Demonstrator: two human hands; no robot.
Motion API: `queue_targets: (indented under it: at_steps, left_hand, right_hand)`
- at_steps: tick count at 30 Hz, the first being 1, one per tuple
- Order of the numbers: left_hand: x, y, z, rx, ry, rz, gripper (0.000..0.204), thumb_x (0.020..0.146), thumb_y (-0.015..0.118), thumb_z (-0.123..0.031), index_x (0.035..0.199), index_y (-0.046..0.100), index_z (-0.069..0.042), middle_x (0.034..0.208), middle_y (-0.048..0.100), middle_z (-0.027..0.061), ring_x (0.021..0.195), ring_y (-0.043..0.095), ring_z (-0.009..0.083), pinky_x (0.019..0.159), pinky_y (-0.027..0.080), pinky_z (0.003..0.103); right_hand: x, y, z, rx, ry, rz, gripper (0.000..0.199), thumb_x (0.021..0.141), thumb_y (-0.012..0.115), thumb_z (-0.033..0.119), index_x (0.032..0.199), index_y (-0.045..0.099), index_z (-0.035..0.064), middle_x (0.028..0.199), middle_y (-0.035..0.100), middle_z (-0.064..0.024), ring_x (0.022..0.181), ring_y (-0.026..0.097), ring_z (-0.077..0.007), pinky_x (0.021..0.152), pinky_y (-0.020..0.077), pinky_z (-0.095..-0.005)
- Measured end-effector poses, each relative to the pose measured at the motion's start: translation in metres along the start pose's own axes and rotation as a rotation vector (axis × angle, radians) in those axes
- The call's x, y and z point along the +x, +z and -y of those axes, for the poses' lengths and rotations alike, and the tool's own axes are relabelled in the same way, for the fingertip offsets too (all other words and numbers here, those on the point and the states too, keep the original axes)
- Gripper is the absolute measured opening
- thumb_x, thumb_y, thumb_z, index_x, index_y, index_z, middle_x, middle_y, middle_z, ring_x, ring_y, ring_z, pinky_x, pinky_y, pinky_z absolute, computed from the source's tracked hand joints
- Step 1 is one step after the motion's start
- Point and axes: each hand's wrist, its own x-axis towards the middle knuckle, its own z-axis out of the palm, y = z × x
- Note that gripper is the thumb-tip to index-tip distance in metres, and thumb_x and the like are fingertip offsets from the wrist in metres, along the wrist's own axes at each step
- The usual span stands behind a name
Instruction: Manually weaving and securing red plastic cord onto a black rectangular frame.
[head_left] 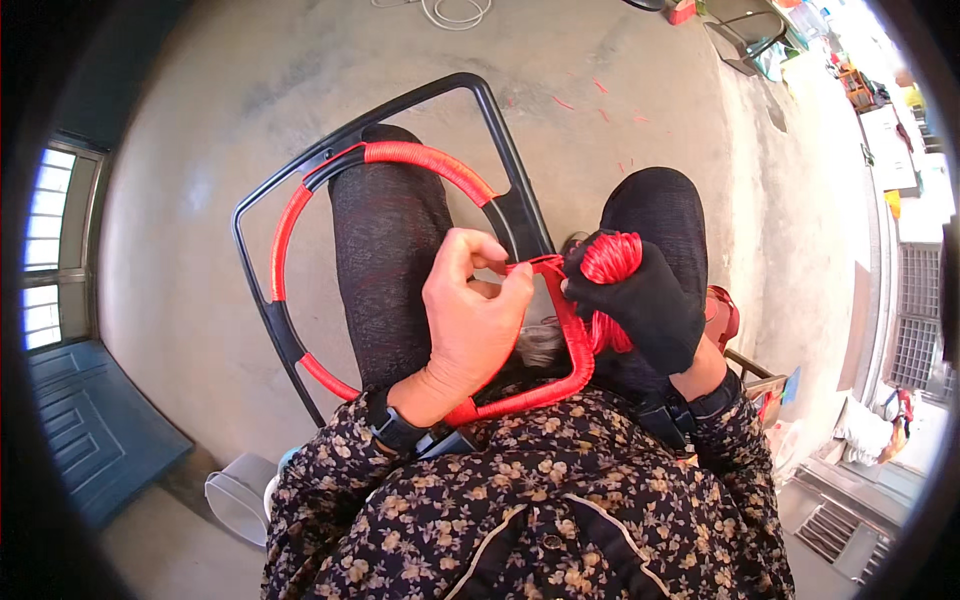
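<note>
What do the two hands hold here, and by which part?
Right hand, gloved, grips a ball of red cord. Left hand pinches the cord's strand at the frame.

The person wears a dark top printed all over with small cream and tan flowers, its long sleeves [340, 455] reaching down to both wrists, and a pale piped seam runs down the front near a round button. A black strap with a buckle circles each wrist just behind the hands. The left hand [470, 320] is bare. The right hand [645, 300] is covered by a plain black knit glove. Beyond the hands, both legs [385, 250] are clad in dark, finely speckled trousers.
</note>
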Motion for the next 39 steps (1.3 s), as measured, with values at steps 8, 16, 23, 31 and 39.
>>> queue_targets:
  at_steps: [8,16,23,31,39]
  left_hand:
    - [0.006,0.0,0.015,0.297,0.238,0.105,0.012,0.08,0.063,0.004,0.089,0.055,-0.001,0.084,0.053,0.0009,0.074,0.054,0.0067,0.053,0.044,0.019]
    - [0.01,0.002,0.021,0.265,0.131,0.112,0.004,0.089,0.058,0.0,0.09,0.055,-0.001,0.079,0.056,-0.0003,0.068,0.055,0.0043,0.055,0.052,0.022]
    - [0.008,0.002,0.017,0.172,0.043,0.128,0.003,0.09,0.058,-0.002,0.092,0.056,-0.002,0.079,0.057,-0.0015,0.068,0.055,0.0037,0.056,0.049,0.02]
    - [0.009,0.001,0.022,0.191,0.087,0.138,0.003,0.091,0.057,-0.002,0.093,0.056,-0.001,0.079,0.058,-0.0008,0.068,0.055,0.0044,0.058,0.049,0.02]
    - [0.008,0.002,0.018,0.073,-0.012,0.159,0.004,0.091,0.055,0.0,0.095,0.054,0.0,0.084,0.058,0.0016,0.072,0.057,0.006,0.063,0.054,0.023]
  right_hand:
    - [0.01,-0.002,-0.007,-0.117,-0.029,-0.004,0.018,0.074,0.076,0.013,0.08,0.063,0.0024,0.071,0.064,-0.0012,0.066,0.055,-0.0053,0.06,0.0481,-0.0267]
    - [0.012,-0.004,-0.006,-0.191,-0.113,0.006,0.021,0.074,0.076,0.015,0.082,0.062,0.0012,0.071,0.065,-0.0032,0.067,0.056,-0.0052,0.063,0.0492,-0.0268]
    - [0.013,-0.003,-0.003,-0.247,-0.072,0.003,0.022,0.073,0.076,0.014,0.084,0.062,0.0011,0.074,0.066,-0.0044,0.069,0.058,-0.0067,0.065,0.0501,-0.0277]
    - [0.02,0.002,0.0,-0.29,-0.136,0.012,0.024,0.072,0.075,0.015,0.088,0.062,0.0019,0.075,0.066,-0.0061,0.07,0.059,-0.0073,0.065,0.0502,-0.0284]
    - [0.025,0.008,0.015,-0.649,-0.363,-0.04,0.034,0.068,0.078,0.026,0.091,0.061,0.0072,0.077,0.065,-0.0131,0.072,0.066,-0.0269,0.063,0.0505,-0.0347]
